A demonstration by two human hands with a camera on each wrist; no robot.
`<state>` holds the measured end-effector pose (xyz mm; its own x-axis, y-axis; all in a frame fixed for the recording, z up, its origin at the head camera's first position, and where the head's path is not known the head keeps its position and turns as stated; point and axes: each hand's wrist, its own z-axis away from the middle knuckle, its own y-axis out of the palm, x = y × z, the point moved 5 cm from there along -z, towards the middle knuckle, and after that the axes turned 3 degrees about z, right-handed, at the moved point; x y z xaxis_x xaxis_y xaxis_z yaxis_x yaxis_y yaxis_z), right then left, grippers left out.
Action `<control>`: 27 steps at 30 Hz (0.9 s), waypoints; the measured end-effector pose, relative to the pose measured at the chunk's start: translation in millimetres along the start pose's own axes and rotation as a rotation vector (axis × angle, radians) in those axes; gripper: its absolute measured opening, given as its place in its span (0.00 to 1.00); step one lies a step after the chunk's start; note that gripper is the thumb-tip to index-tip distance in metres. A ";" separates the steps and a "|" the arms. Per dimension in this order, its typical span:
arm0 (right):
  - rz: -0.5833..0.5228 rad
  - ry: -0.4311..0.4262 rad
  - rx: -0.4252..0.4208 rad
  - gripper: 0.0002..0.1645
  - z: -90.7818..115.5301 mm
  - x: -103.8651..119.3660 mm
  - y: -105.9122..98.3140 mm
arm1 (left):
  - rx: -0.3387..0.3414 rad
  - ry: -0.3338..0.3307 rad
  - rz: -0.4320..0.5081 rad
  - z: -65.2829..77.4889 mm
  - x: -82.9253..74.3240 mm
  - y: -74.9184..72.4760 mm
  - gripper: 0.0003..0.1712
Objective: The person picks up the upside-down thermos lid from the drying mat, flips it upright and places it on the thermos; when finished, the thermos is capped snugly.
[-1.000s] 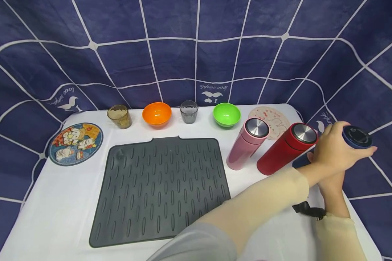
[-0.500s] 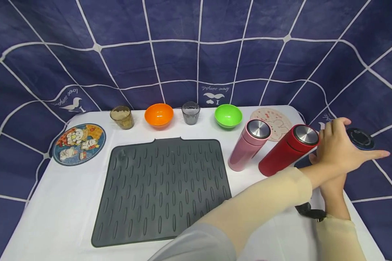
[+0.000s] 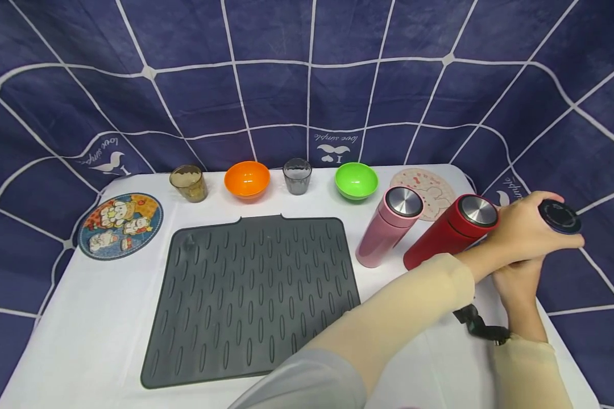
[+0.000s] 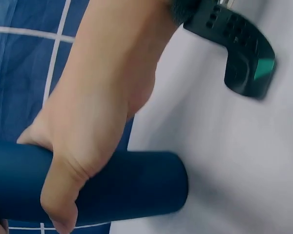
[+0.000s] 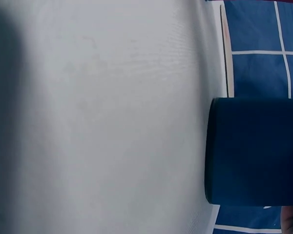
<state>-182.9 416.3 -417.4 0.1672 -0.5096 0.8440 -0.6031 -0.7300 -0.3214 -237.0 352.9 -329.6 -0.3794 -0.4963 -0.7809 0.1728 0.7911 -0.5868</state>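
Note:
A dark blue thermos flask stands at the table's right edge, its dark lid (image 3: 560, 216) showing in the head view. My left hand (image 3: 531, 232) grips the lid from the side, thumb along its near side. Lower down, my right hand (image 3: 518, 279) holds the body, mostly hidden by my left hand and arm in the head view. The left wrist view shows my right hand (image 4: 85, 131) wrapped round the blue flask (image 4: 136, 187). In the right wrist view, the flask's lower end (image 5: 256, 151) appears at the table's edge.
A red thermos flask (image 3: 437, 238) and a pink one (image 3: 381, 238) stand left of my hands. Behind are a round pink mat (image 3: 432, 190), green bowl (image 3: 356, 182), grey glass (image 3: 297, 180), orange bowl (image 3: 247, 180) and amber glass (image 3: 189, 184). A grey drying mat (image 3: 256, 295) lies mid-table.
Half a second ago my left thumb and fingers were spread away from the lid. Now they have closed round it again. My right hand keeps its place on the flask.

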 end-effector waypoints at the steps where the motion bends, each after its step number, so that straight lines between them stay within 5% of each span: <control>1: 0.001 0.001 0.000 0.36 -0.7 -4.1 -0.3 | 0.007 0.002 0.008 -0.1 -0.4 0.6 0.37; 4: 0.065 0.005 -0.013 0.34 -1.1 -16.8 -3.9 | -0.019 -0.032 0.061 5.2 -0.1 2.8 0.43; 7: 0.188 0.014 -0.011 0.29 3.5 -21.6 -7.0 | -0.122 -0.076 0.064 15.0 0.4 3.0 0.51; 11: 0.254 0.018 0.004 0.24 8.2 -21.1 -7.3 | -0.201 -0.115 -0.028 21.0 2.3 -0.3 0.49; 15: 0.232 0.038 -0.007 0.32 5.7 -19.3 -6.7 | -0.144 -0.062 -0.028 16.0 3.0 -3.6 0.42; 22: 0.065 0.075 -0.019 0.30 -2.3 -22.1 -5.8 | -0.023 0.034 -0.019 8.4 0.5 -2.9 0.39; 27: 0.146 0.068 -0.004 0.27 2.6 -19.7 -8.0 | -0.092 0.003 -0.016 14.6 -2.2 -3.0 0.43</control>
<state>-179.4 431.0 -432.6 0.0243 -0.5784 0.8154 -0.6204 -0.6483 -0.4413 -223.4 346.4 -329.3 -0.3843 -0.5079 -0.7709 0.0824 0.8128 -0.5766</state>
